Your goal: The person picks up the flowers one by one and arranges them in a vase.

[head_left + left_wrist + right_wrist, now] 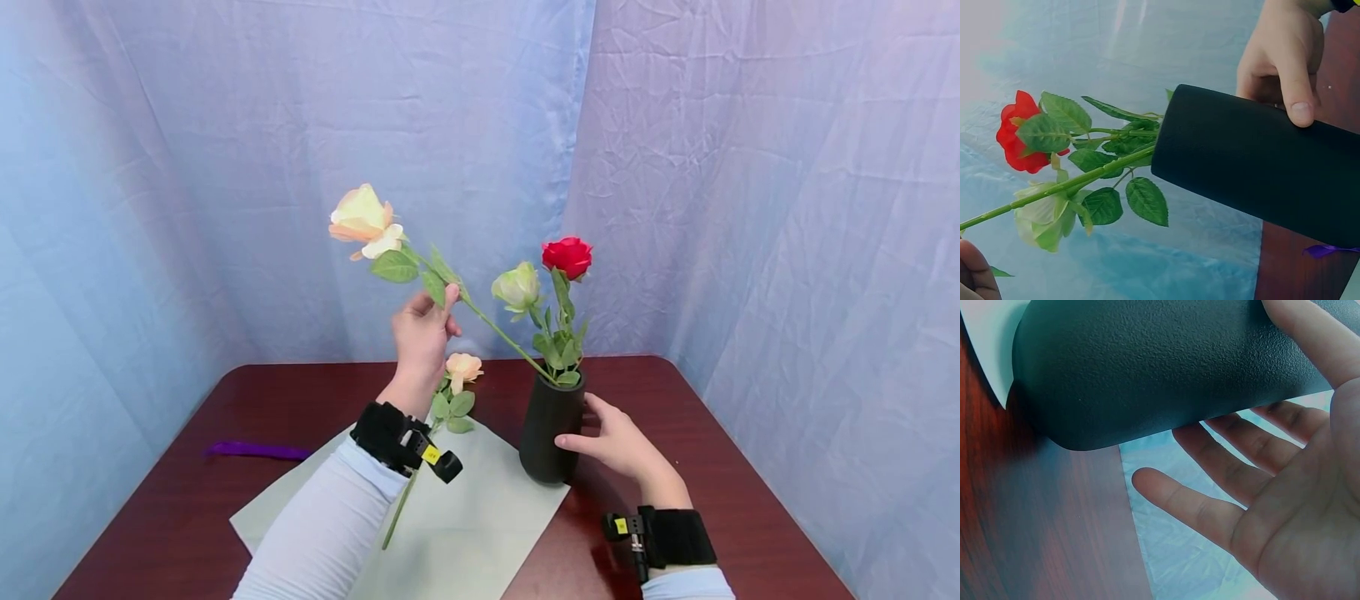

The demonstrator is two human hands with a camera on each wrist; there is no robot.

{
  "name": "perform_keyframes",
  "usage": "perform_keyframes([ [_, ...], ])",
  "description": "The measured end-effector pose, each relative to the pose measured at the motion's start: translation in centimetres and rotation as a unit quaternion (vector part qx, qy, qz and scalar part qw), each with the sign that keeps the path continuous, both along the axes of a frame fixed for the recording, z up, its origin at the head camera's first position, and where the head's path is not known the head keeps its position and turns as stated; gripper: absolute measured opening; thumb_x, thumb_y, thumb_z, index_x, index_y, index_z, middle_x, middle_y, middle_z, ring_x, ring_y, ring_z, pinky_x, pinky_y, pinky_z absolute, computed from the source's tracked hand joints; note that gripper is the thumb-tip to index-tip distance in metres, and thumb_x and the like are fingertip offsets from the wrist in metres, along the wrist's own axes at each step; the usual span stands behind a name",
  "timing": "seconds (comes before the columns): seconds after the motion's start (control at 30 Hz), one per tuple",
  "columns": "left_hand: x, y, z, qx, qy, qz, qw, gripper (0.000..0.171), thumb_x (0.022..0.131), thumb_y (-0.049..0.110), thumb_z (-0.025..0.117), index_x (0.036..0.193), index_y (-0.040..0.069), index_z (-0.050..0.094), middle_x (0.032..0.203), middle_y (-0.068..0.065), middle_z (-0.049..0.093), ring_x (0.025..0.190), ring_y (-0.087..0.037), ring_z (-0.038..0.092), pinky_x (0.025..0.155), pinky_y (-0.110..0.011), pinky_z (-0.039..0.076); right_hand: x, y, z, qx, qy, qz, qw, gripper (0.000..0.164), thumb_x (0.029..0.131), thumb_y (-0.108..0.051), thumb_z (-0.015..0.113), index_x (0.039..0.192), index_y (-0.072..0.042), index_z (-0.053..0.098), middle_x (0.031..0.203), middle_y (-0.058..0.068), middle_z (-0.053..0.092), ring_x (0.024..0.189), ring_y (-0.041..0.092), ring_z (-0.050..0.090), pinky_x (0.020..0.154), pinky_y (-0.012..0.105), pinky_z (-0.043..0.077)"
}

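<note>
My left hand [422,337] pinches the stem of a cream-and-peach rose [363,218] below its leaves; the stem slants down to the right into the mouth of a black vase [550,433]. A red rose [567,257] and a pale green rose [517,287] stand in the vase, also visible in the left wrist view. My right hand [621,442] holds the vase from the right, thumb on its near side and fingers reaching behind it. In the right wrist view, the little finger is apart from the vase [1122,375].
Another peach rose [463,369] lies on a pale sheet of paper [465,517], its stem partly hidden by my left arm. To the left a purple ribbon [258,451] lies on the dark red table [172,492]. Blue cloth curtains [247,167] hang around the table.
</note>
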State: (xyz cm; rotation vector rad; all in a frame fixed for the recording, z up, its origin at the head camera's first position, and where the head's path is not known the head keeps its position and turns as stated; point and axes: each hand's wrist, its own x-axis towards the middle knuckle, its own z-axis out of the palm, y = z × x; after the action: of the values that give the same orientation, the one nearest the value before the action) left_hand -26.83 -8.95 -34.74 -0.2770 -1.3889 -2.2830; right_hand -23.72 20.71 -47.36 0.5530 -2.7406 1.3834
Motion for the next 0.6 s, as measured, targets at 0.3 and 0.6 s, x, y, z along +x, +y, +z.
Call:
perform_keyframes([
  [0.3,0.4,0.7,-0.4,-0.023,0.002,-0.02,0.9995,0.026,0.094,0.024,0.077,0.108,0.003,0.077,0.101,-0.017,0.07,0.051,-0.011,0.051,0.058,-0.027,0.05,-0.1,0.0,-0.1,0.001,0.005,0.003,1.0,0.085,0.086,-0.041,0.083,0.154,-0.011,0.041,0.144,0.012,0.055,0.128,0.035,0.054,0.097,0.052,0.051],
  [0.6,0.5,1.3,-0.5,-0.033,0.002,-0.028,0.999,0.027,0.092,0.026,0.078,0.109,0.004,0.078,0.101,-0.01,0.071,0.052,-0.013,0.053,0.061,-0.03,0.052,-0.1,0.0,0.0,0.002,0.003,0.002,1.0,0.086,0.086,-0.041,0.082,0.154,-0.011,0.04,0.144,0.012,0.054,0.129,0.036,0.054,0.097,0.052,0.051],
])
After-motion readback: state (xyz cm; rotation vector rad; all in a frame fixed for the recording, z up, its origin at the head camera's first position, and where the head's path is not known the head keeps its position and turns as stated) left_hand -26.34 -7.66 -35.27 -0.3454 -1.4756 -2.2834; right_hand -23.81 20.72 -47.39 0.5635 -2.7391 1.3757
